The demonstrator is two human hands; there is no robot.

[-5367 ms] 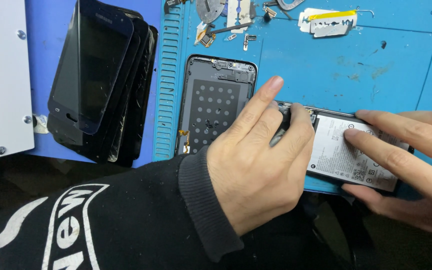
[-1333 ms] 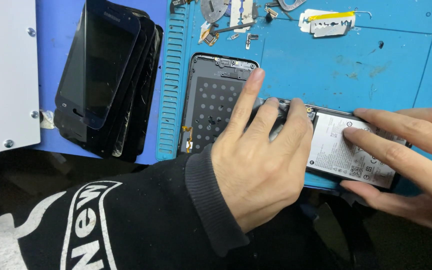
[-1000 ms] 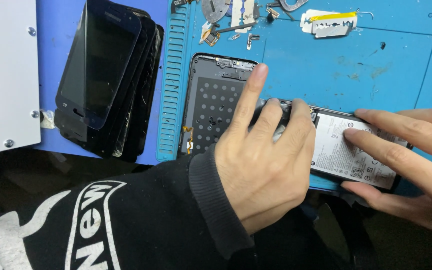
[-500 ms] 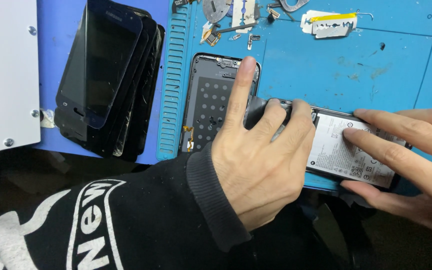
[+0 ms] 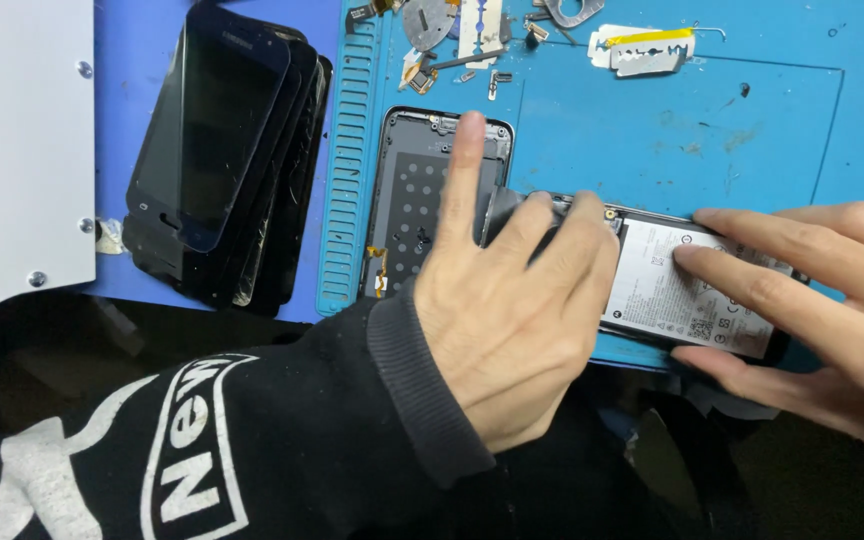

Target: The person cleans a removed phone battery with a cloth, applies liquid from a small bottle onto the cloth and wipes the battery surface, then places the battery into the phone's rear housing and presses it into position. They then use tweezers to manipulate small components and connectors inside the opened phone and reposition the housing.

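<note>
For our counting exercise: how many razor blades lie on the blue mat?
2. One razor blade lies upright at the top centre of the blue mat; the other lies right of it, under yellow tape. Others may be hidden.

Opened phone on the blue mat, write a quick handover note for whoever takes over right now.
Left hand: fingers pressed on the top end of the opened phone, index finger raised.
Right hand: fingertips flat on the white battery, thumb at the phone's lower edge.
Done: back is off, battery exposed.
Left: battery not yet out.
Nearby: empty phone frame, stack of dark screens, razor blades.
</note>
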